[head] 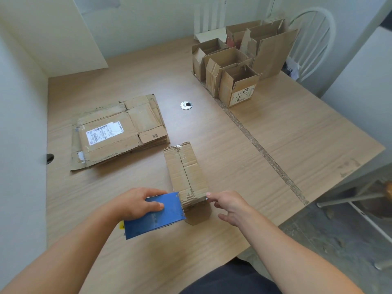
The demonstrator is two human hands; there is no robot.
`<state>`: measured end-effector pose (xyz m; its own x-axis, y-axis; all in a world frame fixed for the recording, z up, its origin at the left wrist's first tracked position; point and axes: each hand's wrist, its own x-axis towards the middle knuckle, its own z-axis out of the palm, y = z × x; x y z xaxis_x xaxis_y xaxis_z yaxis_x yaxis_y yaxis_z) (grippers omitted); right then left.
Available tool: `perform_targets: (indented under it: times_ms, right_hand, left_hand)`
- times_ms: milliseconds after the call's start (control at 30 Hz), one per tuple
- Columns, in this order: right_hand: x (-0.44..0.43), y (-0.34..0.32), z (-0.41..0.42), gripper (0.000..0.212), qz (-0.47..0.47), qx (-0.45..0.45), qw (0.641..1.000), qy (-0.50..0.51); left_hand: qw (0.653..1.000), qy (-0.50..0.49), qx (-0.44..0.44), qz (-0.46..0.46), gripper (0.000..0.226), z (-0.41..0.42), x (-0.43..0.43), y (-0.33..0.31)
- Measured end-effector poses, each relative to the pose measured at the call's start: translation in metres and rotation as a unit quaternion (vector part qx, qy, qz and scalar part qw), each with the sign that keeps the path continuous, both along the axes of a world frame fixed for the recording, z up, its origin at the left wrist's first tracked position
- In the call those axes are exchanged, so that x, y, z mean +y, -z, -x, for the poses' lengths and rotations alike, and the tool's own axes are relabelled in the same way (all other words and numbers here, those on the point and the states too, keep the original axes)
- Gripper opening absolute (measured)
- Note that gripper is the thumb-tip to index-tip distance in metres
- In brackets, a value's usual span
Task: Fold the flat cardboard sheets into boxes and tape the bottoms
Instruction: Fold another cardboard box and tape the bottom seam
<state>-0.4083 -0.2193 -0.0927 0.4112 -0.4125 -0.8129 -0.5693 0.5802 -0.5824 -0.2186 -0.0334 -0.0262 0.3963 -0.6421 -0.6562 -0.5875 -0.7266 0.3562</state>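
Observation:
A small folded cardboard box [185,172] stands on the wooden table [297,134] with its bottom flaps facing up; clear tape runs along the seam. My left hand [137,201] grips a blue tape dispenser [154,215] whose front edge meets the box's near end. My right hand [230,205] is at the box's near right corner, thumb touching the edge, the other fingers loosely spread. A stack of flat cardboard sheets [121,132], the top one with a white label, lies to the left.
Several assembled open boxes [235,68] stand at the table's far right, near a white chair [314,39]. A round metal grommet [186,105] sits mid-table. A seam strip [265,153] crosses the table diagonally. The right table edge drops to the floor.

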Motion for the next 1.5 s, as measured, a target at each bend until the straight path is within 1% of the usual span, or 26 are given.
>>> perform_targets:
  times_ms: [67,100,133,167,200,233,267,300,333,367,433,467,533,567,600,633,733,800,933,967,1033,1100,1167,1267,1367,1500]
  right_hand:
    - [0.001,0.004,-0.003,0.026,0.028,0.005,0.999,0.017]
    - [0.003,0.005,-0.003,0.024,0.049,0.001,0.999,0.012]
    - [0.004,0.007,-0.002,0.015,0.077,-0.006,0.997,-0.004]
    - [0.003,0.010,0.000,0.014,0.116,-0.020,0.993,-0.023]
    - [0.003,0.013,0.002,0.022,0.177,-0.033,0.982,-0.057]
    - [0.003,0.014,0.005,0.026,0.253,-0.031,0.961,-0.105]
    - [0.004,0.016,0.008,0.024,0.343,-0.013,0.926,-0.157]
    - [0.004,0.020,0.009,0.016,0.433,0.017,0.877,-0.209]
    - [0.004,0.021,0.010,0.016,0.505,0.038,0.824,-0.255]
    - [0.002,0.024,0.010,0.026,0.552,0.039,0.782,-0.287]
    - [-0.003,0.022,0.007,0.050,0.597,-0.010,0.726,-0.341]
    - [-0.006,0.020,0.005,0.057,0.615,-0.041,0.693,-0.373]
    - [-0.014,0.024,0.000,0.062,0.639,-0.084,0.622,-0.444]
    - [-0.017,0.025,-0.003,0.062,0.644,-0.093,0.595,-0.471]
    - [-0.020,0.025,-0.006,0.062,0.646,-0.099,0.575,-0.491]
    - [-0.023,0.026,-0.009,0.063,0.647,-0.105,0.563,-0.504]
    - [-0.033,0.025,-0.017,0.063,0.651,-0.136,0.542,-0.514]
    - [-0.038,0.025,-0.019,0.068,0.655,-0.150,0.532,-0.514]
    - [-0.033,0.028,-0.020,0.074,0.676,-0.116,0.514,-0.515]
    - [-0.030,0.028,-0.021,0.073,0.678,-0.111,0.505,-0.522]
    - [-0.026,0.029,-0.022,0.061,0.678,-0.106,0.490,-0.537]
    - [-0.023,0.032,-0.023,0.056,0.668,-0.097,0.496,-0.547]
    - [-0.024,0.036,-0.025,0.054,0.656,-0.095,0.518,-0.541]
    - [-0.026,0.040,-0.027,0.051,0.649,-0.110,0.541,-0.523]
    - [-0.027,0.041,-0.028,0.050,0.655,-0.125,0.540,-0.513]
    - [-0.027,0.044,-0.030,0.049,0.651,-0.141,0.540,-0.514]
  left_hand:
    - [1.000,-0.001,0.002,0.001,0.042,0.000,-0.001,-0.001]
    - [1.000,-0.001,0.002,0.004,0.042,0.001,-0.001,-0.001]
    - [1.000,-0.001,0.002,0.008,0.042,0.001,0.000,-0.001]
    - [1.000,-0.001,0.001,0.010,0.042,0.001,0.000,-0.001]
    - [1.000,0.000,0.000,0.011,0.043,0.002,0.000,-0.001]
    - [1.000,0.003,-0.003,0.010,0.044,0.002,0.000,0.000]
    - [1.000,0.006,-0.006,0.009,0.044,0.002,0.000,0.000]
    - [1.000,0.011,-0.010,0.009,0.045,0.002,0.000,0.000]
    - [1.000,0.014,-0.012,0.008,0.046,0.002,0.000,0.000]
    - [1.000,0.015,-0.013,0.008,0.046,0.002,0.000,0.000]
    - [1.000,0.013,-0.010,0.009,0.046,0.002,0.000,0.001]
    - [1.000,0.011,-0.009,0.011,0.046,0.002,0.000,0.001]
    - [1.000,0.007,-0.009,0.015,0.046,0.002,0.001,0.002]
    - [1.000,0.008,-0.011,0.016,0.047,0.003,0.002,0.002]
    - [1.000,0.009,-0.012,0.016,0.047,0.004,0.003,0.003]
    - [1.000,0.008,-0.014,0.018,0.048,0.004,0.004,0.004]
    - [1.000,-0.002,-0.012,0.027,0.046,0.006,0.007,0.005]
    - [0.999,-0.007,-0.010,0.036,0.046,0.007,0.008,0.006]
    - [0.999,-0.017,-0.007,0.050,0.046,0.009,0.013,0.009]
    - [0.998,-0.019,-0.007,0.052,0.046,0.008,0.014,0.010]
    - [0.998,-0.028,0.005,0.055,0.049,0.007,0.017,0.011]
    - [0.997,-0.043,0.032,0.062,0.057,0.006,0.020,0.012]
    - [0.995,-0.054,0.053,0.070,0.060,0.005,0.023,0.013]
    - [0.992,-0.056,0.073,0.081,0.049,-0.001,0.030,0.013]
    - [0.989,-0.068,0.095,0.087,0.047,-0.012,0.045,0.009]
    - [0.987,-0.088,0.113,0.077,0.057,-0.022,0.060,0.010]
